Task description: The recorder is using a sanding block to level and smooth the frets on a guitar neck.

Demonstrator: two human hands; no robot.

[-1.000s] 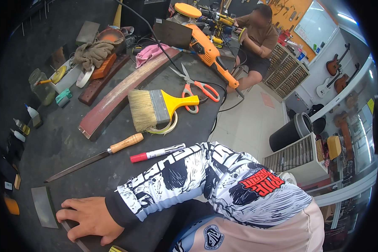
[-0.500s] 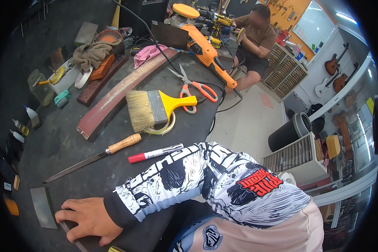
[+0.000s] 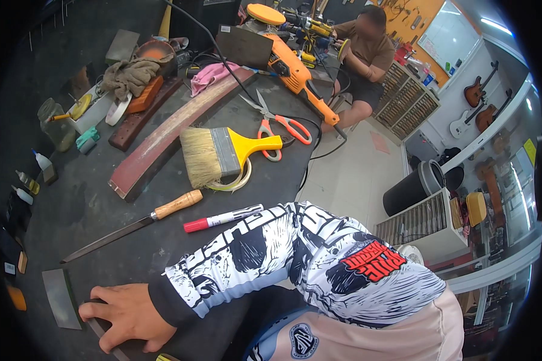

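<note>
Your one visible hand [image 3: 126, 316] lies flat at the near edge of the dark workbench [image 3: 90, 204], fingers spread and pressing down on a thin dark strip [image 3: 105, 336] that runs under your palm; nothing is gripped. Which hand it is I can't tell, since the patterned sleeve [image 3: 283, 265] crosses your body, and your other hand is out of sight. A flat grey metal plate [image 3: 61, 299] lies just beside your fingertips. Beyond them lie a file with a wooden handle [image 3: 135, 224] and a red-capped marker [image 3: 223, 218]. Farther out, a wide brush with a yellow handle [image 3: 226, 153] rests over a ring of tape, near orange-handled scissors [image 3: 280, 123] and a long curved wooden piece [image 3: 174, 129]. At the far end another person [image 3: 361, 57] sits.
</note>
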